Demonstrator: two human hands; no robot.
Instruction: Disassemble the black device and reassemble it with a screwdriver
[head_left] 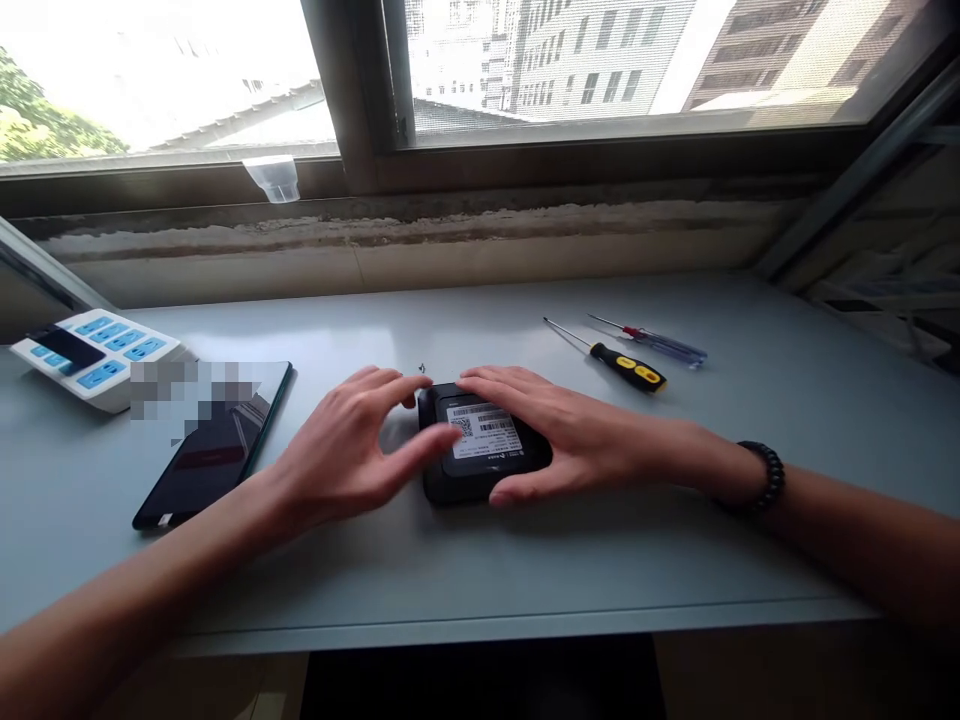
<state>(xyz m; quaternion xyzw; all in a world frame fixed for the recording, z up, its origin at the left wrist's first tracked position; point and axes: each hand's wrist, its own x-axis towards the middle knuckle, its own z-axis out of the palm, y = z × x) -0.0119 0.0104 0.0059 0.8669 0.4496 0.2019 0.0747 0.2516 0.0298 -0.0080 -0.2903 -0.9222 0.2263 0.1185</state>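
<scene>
A flat black device (442,482) with rounded corners lies on the desk, its white printed label (487,430) with barcodes facing up. My right hand (559,425) covers its right part, fingers along the far edge and thumb at the near edge, gripping it. At its left side is my left hand (356,440), thumb stretched out over the label's left edge and fingers spread apart. Whether its fingertips touch the device's far left corner, I cannot tell. Tiny screws (421,368) lie just beyond the device.
Right of centre lie a black-and-yellow screwdriver (628,368) and a clear-handled one with a red collar (660,345). To the left are a dark phone (214,450) and a white power strip (112,355) with blue sockets. The desk's front edge (480,625) runs below my hands.
</scene>
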